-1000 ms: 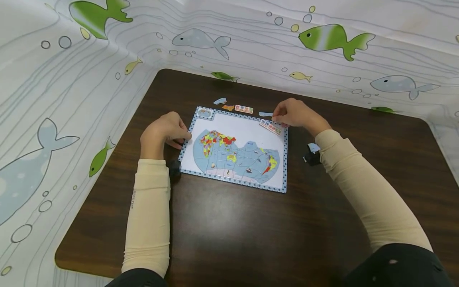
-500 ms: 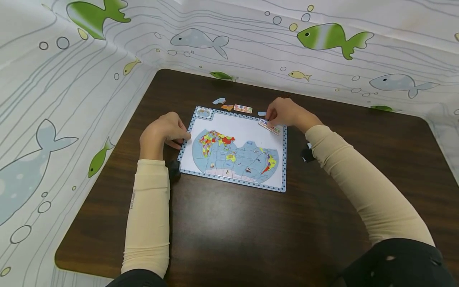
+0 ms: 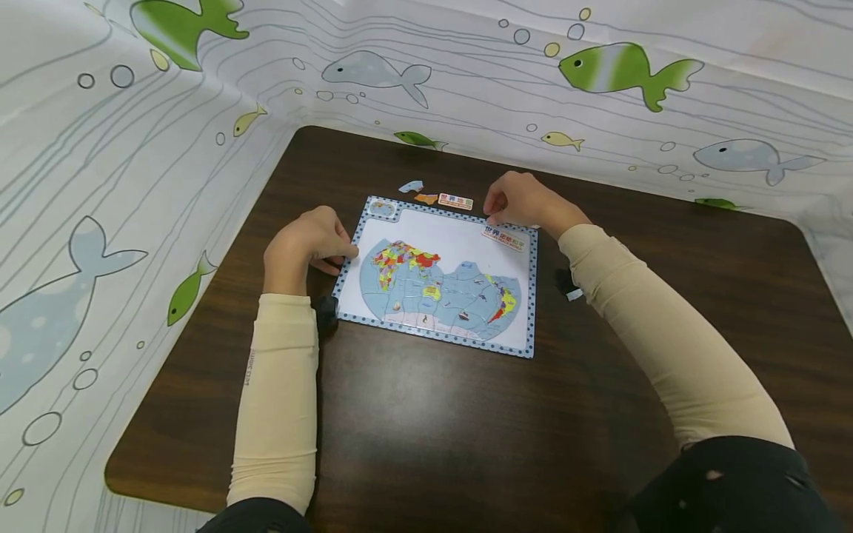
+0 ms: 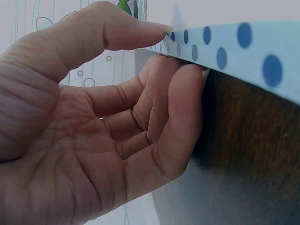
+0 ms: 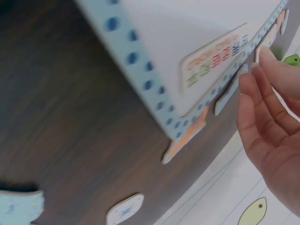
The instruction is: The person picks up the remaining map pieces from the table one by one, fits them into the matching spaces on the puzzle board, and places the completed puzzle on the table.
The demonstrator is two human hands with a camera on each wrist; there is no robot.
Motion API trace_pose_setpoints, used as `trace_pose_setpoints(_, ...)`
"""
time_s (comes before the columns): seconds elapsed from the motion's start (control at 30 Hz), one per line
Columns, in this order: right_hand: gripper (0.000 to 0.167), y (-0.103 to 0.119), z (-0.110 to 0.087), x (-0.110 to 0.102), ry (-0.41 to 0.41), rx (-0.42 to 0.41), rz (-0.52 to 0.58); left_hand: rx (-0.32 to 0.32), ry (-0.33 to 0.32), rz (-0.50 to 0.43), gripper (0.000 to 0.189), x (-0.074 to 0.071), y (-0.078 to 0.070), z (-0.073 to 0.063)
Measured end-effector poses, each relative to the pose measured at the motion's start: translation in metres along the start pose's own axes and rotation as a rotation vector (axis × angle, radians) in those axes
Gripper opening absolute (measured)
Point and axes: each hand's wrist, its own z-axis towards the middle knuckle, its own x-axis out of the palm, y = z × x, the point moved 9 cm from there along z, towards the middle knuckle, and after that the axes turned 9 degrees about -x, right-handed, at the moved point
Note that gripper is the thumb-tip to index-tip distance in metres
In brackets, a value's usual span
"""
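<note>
A map puzzle board (image 3: pixel 426 326) with a dotted blue border lies on the table, its lower part filled with joined world-map pieces (image 3: pixel 453 296). My left hand (image 3: pixel 309 244) grips the board's left edge. In the left wrist view its thumb (image 4: pixel 150 35) lies on the border, with curled fingers (image 4: pixel 185 93) underneath. My right hand (image 3: pixel 523 201) hovers at the upper right border, thumb and fingertips close together with nothing seen between them. By those fingertips lies a light blue puzzle piece (image 5: pixel 227 93). A white label piece (image 3: pixel 503 238) with coloured characters rests inside the board's upper right corner.
Beyond the top edge lie another label piece (image 3: pixel 456 201), an orange piece (image 3: pixel 426 198) and a blue piece (image 3: pixel 411 186). More loose pieces, including an orange one (image 5: pixel 187 136), lie around the board's right corner. A fish-patterned curtain (image 3: pixel 466 96) borders the dark table (image 3: pixel 413 422).
My right hand has shifted left along the board's upper border, passing over the label piece, which is now fully in sight. My left hand stays on the left edge.
</note>
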Motion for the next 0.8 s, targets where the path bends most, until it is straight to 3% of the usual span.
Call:
trace_pose_setpoints(0.23,0.023,0.007,0.021,-0.002,0.017,-0.01,-0.022,-0.014,-0.008,0.01,0.022,0.0,0.0,-0.001)
trace_pose_setpoints(0.6,0.034,0.008,0.048,-0.004,-0.018,0.006,0.072,-0.015,-0.018,0.026,0.019,-0.004,0.0,-0.003)
trace_pose_setpoints(0.8,0.037,0.008,0.058,0.002,-0.015,0.015,0.033,-0.014,-0.013,0.009,0.02,-0.002,0.002,0.0)
